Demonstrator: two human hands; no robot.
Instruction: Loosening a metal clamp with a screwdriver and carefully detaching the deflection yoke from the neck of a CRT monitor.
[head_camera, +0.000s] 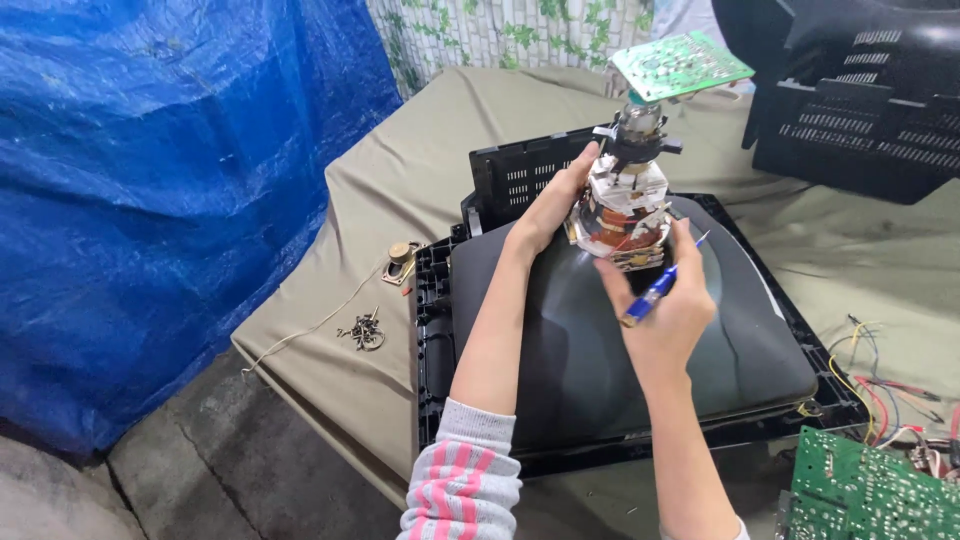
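A dark picture tube (620, 370) lies face down in a black plastic front frame (432, 330) on a cloth-covered table. Its neck stands up, wrapped by a copper-and-white deflection yoke (625, 215) and topped by a small green circuit board (680, 62). My left hand (553, 205) rests flat against the yoke's left side. My right hand (668, 310) grips a blue-handled screwdriver (655, 292), its tip pointing up beside the yoke's right side.
A black back cover (860, 100) stands at the far right. A green circuit board (870, 495) with coloured wires (880, 385) lies at the bottom right. A small speaker (400, 258) and a pile of screws (363, 330) lie left of the frame. Blue tarpaulin (170, 180) hangs left.
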